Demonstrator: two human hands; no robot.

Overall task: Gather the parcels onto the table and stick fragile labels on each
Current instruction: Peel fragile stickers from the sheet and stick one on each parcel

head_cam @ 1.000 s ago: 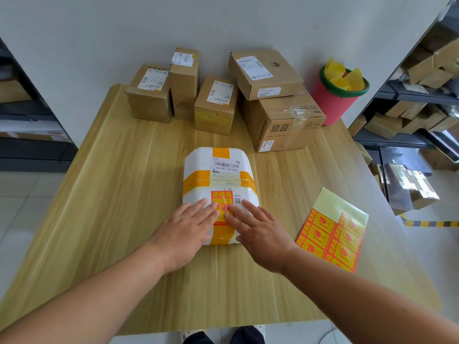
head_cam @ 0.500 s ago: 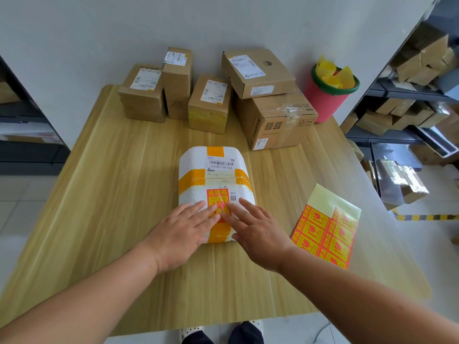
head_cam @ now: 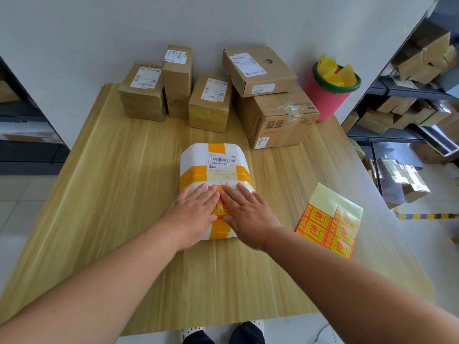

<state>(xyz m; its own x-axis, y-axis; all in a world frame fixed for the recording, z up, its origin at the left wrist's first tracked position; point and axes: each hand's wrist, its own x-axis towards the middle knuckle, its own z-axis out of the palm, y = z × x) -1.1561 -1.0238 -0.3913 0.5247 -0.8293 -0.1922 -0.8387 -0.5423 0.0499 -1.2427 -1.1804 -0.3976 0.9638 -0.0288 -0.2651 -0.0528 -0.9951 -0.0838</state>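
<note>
I see one white parcel (head_cam: 216,157) on the counter (head_cam: 124,182), its red fragile label (head_cam: 221,207) mostly hidden under the left hand (head_cam: 191,214) and right hand (head_cam: 248,214), both pressing flat, fingers straight. Five cardboard boxes (head_cam: 208,103) far; one label sheet (head_cam: 327,227) right.

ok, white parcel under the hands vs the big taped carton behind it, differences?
Wrap: the white parcel has orange tape bands; the big carton is brown cardboard with clear tape.
Label: the white parcel carries a fragile label, pressed by the left hand and right hand; the big carton shows none.
Load: a flat box lies on the big carton; only hands rest on the white parcel.
Both sit on the table.
</note>
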